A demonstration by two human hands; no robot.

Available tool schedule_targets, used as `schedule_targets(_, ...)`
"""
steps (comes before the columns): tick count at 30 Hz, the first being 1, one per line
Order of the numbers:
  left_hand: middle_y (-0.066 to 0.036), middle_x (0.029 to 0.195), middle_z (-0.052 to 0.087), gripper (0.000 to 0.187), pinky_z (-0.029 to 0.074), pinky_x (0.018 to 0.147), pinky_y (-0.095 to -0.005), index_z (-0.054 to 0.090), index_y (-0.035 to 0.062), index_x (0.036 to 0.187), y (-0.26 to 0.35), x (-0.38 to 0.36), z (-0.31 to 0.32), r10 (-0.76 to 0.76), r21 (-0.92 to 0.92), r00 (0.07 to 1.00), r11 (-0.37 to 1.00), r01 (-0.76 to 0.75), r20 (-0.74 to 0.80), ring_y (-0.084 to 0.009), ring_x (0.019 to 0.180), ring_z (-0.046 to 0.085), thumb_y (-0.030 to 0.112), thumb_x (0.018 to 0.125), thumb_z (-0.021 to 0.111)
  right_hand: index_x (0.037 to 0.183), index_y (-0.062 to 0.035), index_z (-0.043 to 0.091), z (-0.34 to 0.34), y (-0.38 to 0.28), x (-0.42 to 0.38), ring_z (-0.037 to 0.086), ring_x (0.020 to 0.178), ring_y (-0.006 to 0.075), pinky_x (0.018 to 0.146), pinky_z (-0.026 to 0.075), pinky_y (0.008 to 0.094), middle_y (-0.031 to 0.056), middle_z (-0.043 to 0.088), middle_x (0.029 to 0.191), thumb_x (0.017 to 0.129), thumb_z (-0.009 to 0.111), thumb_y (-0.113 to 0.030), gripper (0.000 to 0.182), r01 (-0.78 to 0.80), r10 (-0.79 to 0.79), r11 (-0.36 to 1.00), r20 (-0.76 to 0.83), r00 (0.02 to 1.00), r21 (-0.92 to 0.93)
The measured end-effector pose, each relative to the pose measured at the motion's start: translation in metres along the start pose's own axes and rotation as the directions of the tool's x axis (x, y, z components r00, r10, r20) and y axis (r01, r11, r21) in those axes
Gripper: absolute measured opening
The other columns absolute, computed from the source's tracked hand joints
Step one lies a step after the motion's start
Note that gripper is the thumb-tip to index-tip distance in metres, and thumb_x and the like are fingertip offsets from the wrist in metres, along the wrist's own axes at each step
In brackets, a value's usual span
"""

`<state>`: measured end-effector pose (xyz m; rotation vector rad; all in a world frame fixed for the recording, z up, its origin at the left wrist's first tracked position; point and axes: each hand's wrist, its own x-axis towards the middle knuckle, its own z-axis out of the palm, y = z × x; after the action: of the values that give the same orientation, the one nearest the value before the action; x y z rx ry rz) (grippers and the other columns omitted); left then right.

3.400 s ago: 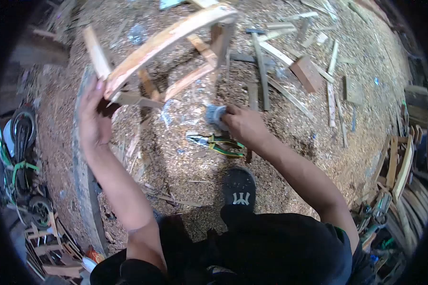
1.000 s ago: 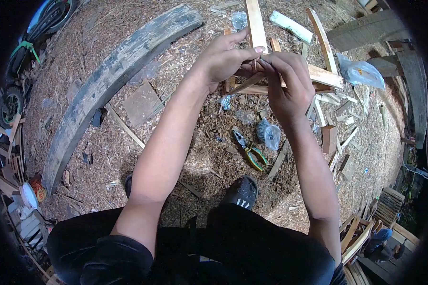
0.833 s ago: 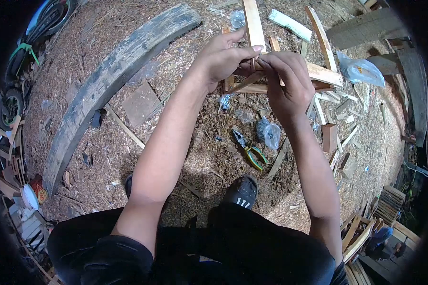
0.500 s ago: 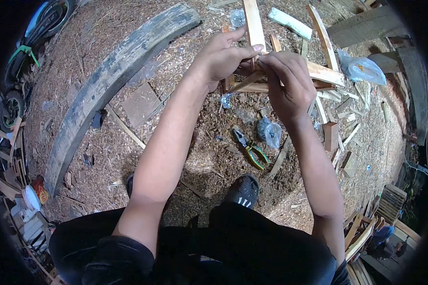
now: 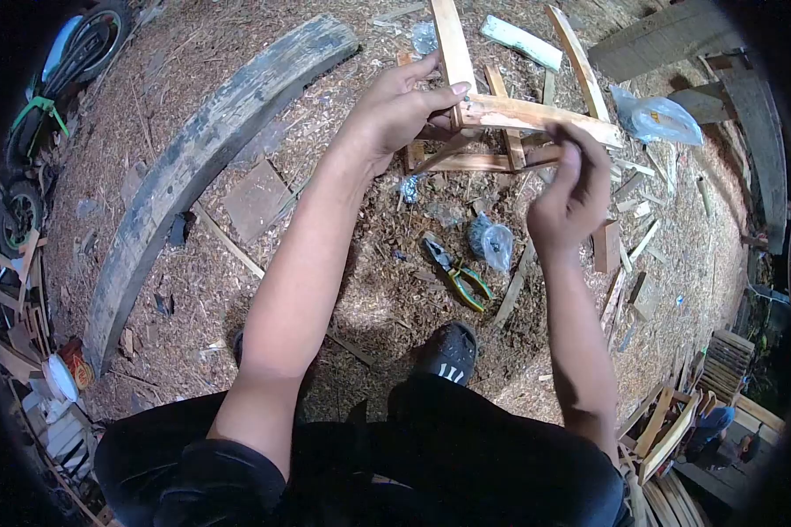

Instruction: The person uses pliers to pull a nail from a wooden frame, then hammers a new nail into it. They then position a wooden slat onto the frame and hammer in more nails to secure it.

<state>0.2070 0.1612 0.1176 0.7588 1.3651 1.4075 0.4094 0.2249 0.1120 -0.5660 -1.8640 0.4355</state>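
Note:
A frame of pale wooden strips stands in front of me. My left hand (image 5: 404, 112) grips its near corner, thumb on top, where an upright wooden strip (image 5: 453, 48) meets a crosswise wooden strip (image 5: 536, 114). The small dark spot at that joint is too small to name. My right hand (image 5: 573, 193) is at the lower edge of the crosswise strip toward its right end, its fingers loosely bent and apart from the thumb, with nothing visible between them. Pliers (image 5: 457, 272) with yellow-green handles lie on the ground below, beside a clear plastic bag (image 5: 497, 246) with dark contents.
A long weathered beam (image 5: 211, 158) lies at the left. Scrap wood and another plastic bag (image 5: 659, 119) are at the right. A motorbike (image 5: 53, 97) stands far left. At lower right, a person (image 5: 721, 435) is near stacked wood. Wood chips cover the ground (image 5: 369, 307).
My right hand has left the corner joint and moved right and down along the crosswise strip, uncovering it. My left hand keeps its grip; the frame has shifted slightly left in view.

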Motion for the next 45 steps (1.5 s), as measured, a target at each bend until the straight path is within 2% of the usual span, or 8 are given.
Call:
schedule_targets(7,-0.015,0.122,0.068,0.075,0.051,0.097,-0.0317,0.038,0.0033,0.153,0.0,-0.002,-0.001,-0.021,-0.048,1.0,0.999,0.022,0.022,-0.0169,0.111,0.064,0.022,0.089,0.074,0.116,0.0038,0.061,-0.081,0.046,-0.11,0.064,0.091,0.0151,0.08,0.052,0.029,0.0096,0.067,0.096,0.102,0.049,0.0,0.019,-0.495,0.49,0.863,-0.073,0.869,-0.102)
schedule_targets(9,-0.014,0.118,0.068,0.073,0.052,0.09,-0.0292,0.039,0.0026,0.152,0.003,-0.005,0.002,-0.016,-0.042,1.0,0.999,0.016,0.0,-0.0151,0.102,0.065,0.021,0.091,0.073,0.113,0.0031,0.063,-0.103,0.056,-0.144,0.064,0.091,0.0149,0.076,0.049,0.0264,0.0114,0.068,0.096,0.1,0.051,0.0,0.018,-0.651,0.692,0.711,0.099,0.715,-0.267)
schedule_targets(11,-0.01,0.107,0.069,0.071,0.055,0.074,-0.0241,0.038,-0.0004,0.152,0.01,-0.01,0.009,-0.011,-0.034,1.0,0.999,0.011,-0.016,-0.0111,0.085,0.064,0.023,0.093,0.071,0.11,0.0015,0.065,-0.115,0.052,-0.172,0.064,0.085,0.0168,0.073,0.049,0.0287,0.0116,0.067,0.091,0.098,0.051,0.002,0.018,-0.605,0.672,0.719,0.122,0.73,-0.343)
schedule_targets(13,-0.02,0.103,0.07,0.068,0.06,0.081,-0.026,0.031,0.0024,0.155,0.008,-0.002,0.004,-0.036,-0.103,0.999,0.994,0.037,0.011,-0.0168,0.085,0.07,0.011,0.096,0.064,0.109,0.0,0.066,-0.122,0.047,-0.19,0.063,0.081,0.0226,0.075,0.05,0.0358,0.0133,0.065,0.087,0.097,0.049,0.003,0.021,-0.666,0.711,0.681,0.056,0.701,-0.304)
schedule_targets(19,-0.009,0.105,0.069,0.069,0.059,0.075,-0.0268,0.038,-0.0014,0.151,0.005,-0.007,0.007,0.011,-0.015,0.996,1.0,-0.013,-0.083,-0.0124,0.084,0.065,0.023,0.095,0.069,0.104,-0.0018,0.067,-0.137,0.058,-0.227,0.064,0.087,0.0352,0.08,0.051,0.0416,0.0176,0.065,0.091,0.094,0.056,-0.003,0.015,-0.6,0.678,0.668,0.028,0.735,-0.439)
schedule_targets(29,-0.011,0.121,0.068,0.061,0.057,0.076,-0.0268,0.04,-0.0009,0.151,0.001,-0.003,0.004,0.012,0.054,0.994,0.999,-0.006,-0.105,-0.0132,0.096,0.069,0.023,0.099,0.061,0.104,-0.0056,0.066,-0.128,0.059,-0.215,0.061,0.09,0.0362,0.083,0.049,0.0436,0.0162,0.061,0.093,0.093,0.062,-0.014,0.015,-0.629,0.801,0.537,0.106,0.59,-0.562)
schedule_targets(36,-0.013,0.119,0.068,0.067,0.056,0.073,-0.0262,0.037,-0.0042,0.151,-0.006,0.001,-0.003,0.017,0.0,0.996,1.0,-0.017,-0.09,-0.0155,0.097,0.068,0.022,0.097,0.066,0.102,-0.0044,0.066,-0.131,0.062,-0.217,0.061,0.083,0.0332,0.077,0.048,0.042,0.015,0.06,0.089,0.094,0.064,-0.014,0.013,-0.53,0.724,0.615,0.151,0.673,-0.583)
schedule_targets(45,-0.012,0.12,0.067,0.07,0.057,0.073,-0.0262,0.034,-0.0058,0.152,-0.002,-0.002,0.003,0.015,-0.006,0.991,1.0,-0.016,-0.13,-0.0145,0.097,0.068,0.023,0.097,0.066,0.107,-0.0028,0.065,-0.132,0.062,-0.213,0.06,0.094,0.0386,0.086,0.048,0.045,0.0183,0.063,0.1,0.094,0.063,-0.015,0.018,-0.637,0.784,0.582,0.14,0.605,-0.505)
